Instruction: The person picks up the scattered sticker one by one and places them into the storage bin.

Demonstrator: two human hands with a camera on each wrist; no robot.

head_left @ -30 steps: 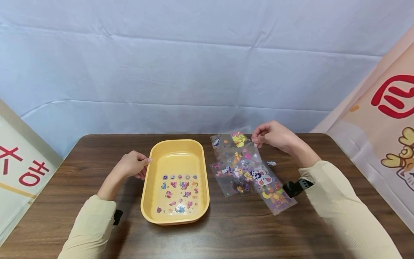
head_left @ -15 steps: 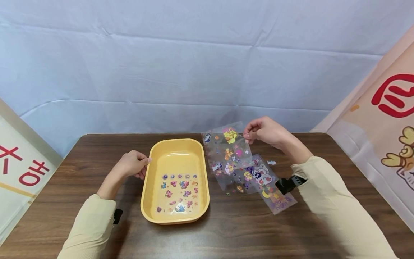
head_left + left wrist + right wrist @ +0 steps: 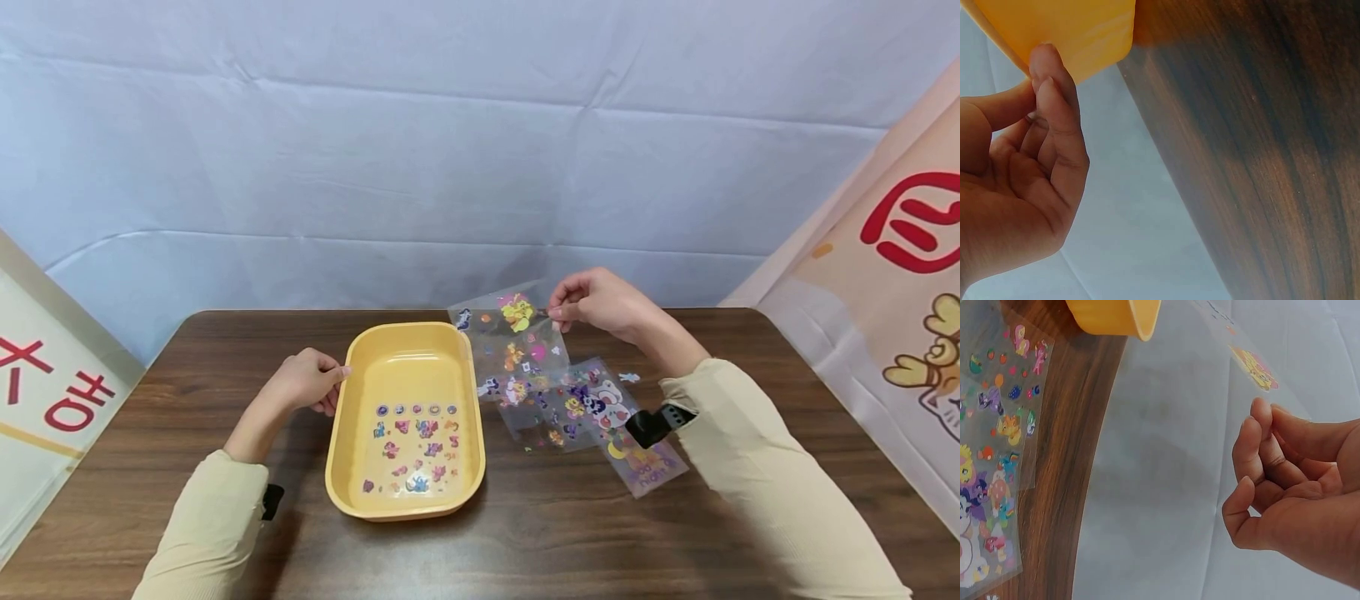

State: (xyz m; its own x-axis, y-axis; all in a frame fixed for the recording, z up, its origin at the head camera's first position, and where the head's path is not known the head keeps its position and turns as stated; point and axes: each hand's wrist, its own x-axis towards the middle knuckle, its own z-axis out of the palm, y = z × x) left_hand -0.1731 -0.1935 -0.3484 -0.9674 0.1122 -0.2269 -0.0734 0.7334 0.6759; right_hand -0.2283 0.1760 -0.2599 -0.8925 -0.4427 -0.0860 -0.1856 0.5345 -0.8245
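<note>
My left hand (image 3: 306, 383) pinches the left rim of a yellow tray (image 3: 341, 450); in the left wrist view, thumb and fingers meet on its edge. Inside the tray lies a clear sticker sheet (image 3: 411, 454) with small colourful figures. My right hand (image 3: 592, 304) pinches the right edge of another clear sticker sheet (image 3: 495, 342), lifted and tilted, its left side over the tray's right rim. The right wrist view shows the pinch (image 3: 1291, 462) at the sheet's edge. Below it, more sticker sheets (image 3: 648, 471) lie overlapping on the table.
A small loose sticker (image 3: 629, 377) lies right of the sheets. The brown wooden table (image 3: 555, 550) ends at a pale cloth backdrop (image 3: 375, 167). Printed banners (image 3: 862, 292) stand at both sides.
My right hand has moved left with the pinched sticker sheet, bringing it from above the other sheets to the tray's right rim. The left hand and tray have stayed put.
</note>
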